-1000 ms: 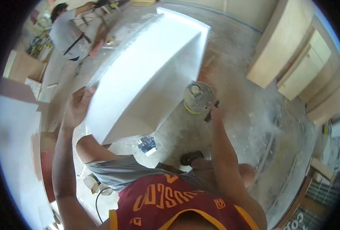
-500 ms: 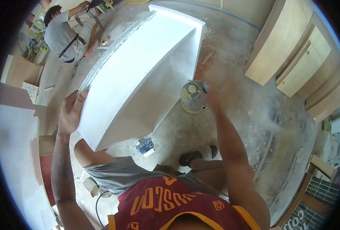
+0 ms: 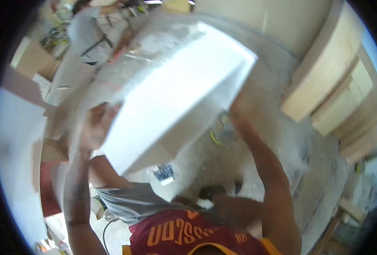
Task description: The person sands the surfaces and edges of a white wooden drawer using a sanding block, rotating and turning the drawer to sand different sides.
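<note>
A large white curved panel piece (image 3: 167, 93) with an open, box-like underside is tilted in front of me. My left hand (image 3: 100, 123) is closed on its left edge, blurred by motion. My right hand (image 3: 238, 111) is near the piece's right end, just above a round can (image 3: 224, 129) with a yellow rim on the floor; its fingers are smeared, and what it holds, if anything, cannot be made out. A small dark and white object (image 3: 164, 173) lies on the floor below the piece.
A person (image 3: 88, 36) crouches at the upper left. Wooden cabinet parts (image 3: 314, 63) stand at the right. A pale board (image 3: 16, 148) is at the left, beside a red surface (image 3: 50, 187). A cup-like container (image 3: 97, 207) and a cable are by my left leg.
The white piece, both hands and the can appear farther right and lower as the view shifts. My right hand has moved from beside the can to the piece's right end.
</note>
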`<state>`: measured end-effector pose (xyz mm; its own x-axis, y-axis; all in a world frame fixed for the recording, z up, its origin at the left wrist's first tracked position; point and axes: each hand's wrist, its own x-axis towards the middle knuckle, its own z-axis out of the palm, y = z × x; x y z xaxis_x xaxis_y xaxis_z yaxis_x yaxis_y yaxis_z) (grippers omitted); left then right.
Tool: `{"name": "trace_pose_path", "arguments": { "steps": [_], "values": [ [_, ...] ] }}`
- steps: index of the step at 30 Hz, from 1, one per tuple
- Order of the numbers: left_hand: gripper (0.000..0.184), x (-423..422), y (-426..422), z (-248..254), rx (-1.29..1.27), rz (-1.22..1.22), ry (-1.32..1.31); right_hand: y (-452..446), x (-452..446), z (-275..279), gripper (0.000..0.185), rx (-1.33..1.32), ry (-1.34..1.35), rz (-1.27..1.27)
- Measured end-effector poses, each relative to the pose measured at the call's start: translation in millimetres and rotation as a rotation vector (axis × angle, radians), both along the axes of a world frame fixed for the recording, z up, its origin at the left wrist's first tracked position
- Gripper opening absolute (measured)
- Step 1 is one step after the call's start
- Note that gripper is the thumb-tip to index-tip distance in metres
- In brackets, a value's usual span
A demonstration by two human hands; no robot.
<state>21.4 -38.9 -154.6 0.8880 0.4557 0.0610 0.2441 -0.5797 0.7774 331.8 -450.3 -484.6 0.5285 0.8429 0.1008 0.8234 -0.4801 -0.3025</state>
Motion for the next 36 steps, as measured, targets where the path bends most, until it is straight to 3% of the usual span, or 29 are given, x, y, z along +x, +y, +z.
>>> {"name": "trace_pose_path", "arguments": {
  "steps": [4,5,7,9,11,16,18,19,22,24,25,27,29,32,33,34,35,36],
  "values": [
    [0.051,6,-21,34,0.188,0.001,0.17,-21,-7,32,0.042,0.08,-0.176,0.201],
    [0.056,7,-31,44,0.122,0.042,0.198,-33,-13,35,0.037,0.011,-0.081,0.056],
    [0.063,5,-21,44,0.209,0.013,0.251,-40,-26,72,0.034,-0.487,0.115,-0.194],
    [0.067,4,-21,43,0.242,0.025,0.227,-62,-35,87,0.033,-0.427,0.221,-0.302],
    [0.07,4,-18,44,0.272,0.021,0.207,-101,-42,73,0.034,-0.208,0.197,-0.307],
    [0.075,4,-12,39,0.285,-0.043,0.195,-218,-58,42,0.037,-0.383,0.095,-0.51],
    [0.076,3,-16,44,0.268,-0.042,0.224,-230,-74,64,0.045,-0.398,0.189,-0.742],
    [0.077,2,-16,49,0.251,-0.035,0.254,-217,-92,103,0.05,-0.373,0.275,-0.895],
    [0.08,1,-13,41,0.322,-0.036,0.218,-298,-96,49,0.057,-0.356,0.259,-0.829],
    [0.077,0,-8,34,0.302,-0.029,0.185,-331,-101,28,0.066,-0.204,0.224,-0.846],
    [0.074,-1,-8,32,0.278,-0.032,0.161,-329,-99,35,0.066,-0.205,0.216,-0.845],
    [0.071,-2,-12,31,0.249,-0.007,0.069,-309,-98,68,0.073,-0.146,0.447,-0.971],
    [0.067,-3,-19,24,0.191,0.002,0.002,-266,-99,119,0.078,0.129,0.413,-1.061],
    [0.06,3,-13,15,-0.045,0.095,-0.048,-178,-87,217,0.061,0.437,0.277,-0.664],
    [0.058,7,-6,-2,-0.219,0.142,-0.227,-154,-80,235,0.052,0.491,0.027,-0.524],
    [0.056,8,-1,-10,-0.393,0.187,-0.406,-115,-94,268,0.046,0.63,0.085,-0.51],
    [0.056,5,-2,-11,-0.405,0.18,-0.404,-72,-107,305,0.043,0.634,0.058,-0.58],
    [0.053,3,-4,-11,-0.539,0.209,-0.489,-41,-111,320,0.042,0.687,-0.083,-0.428]
  ]
}}
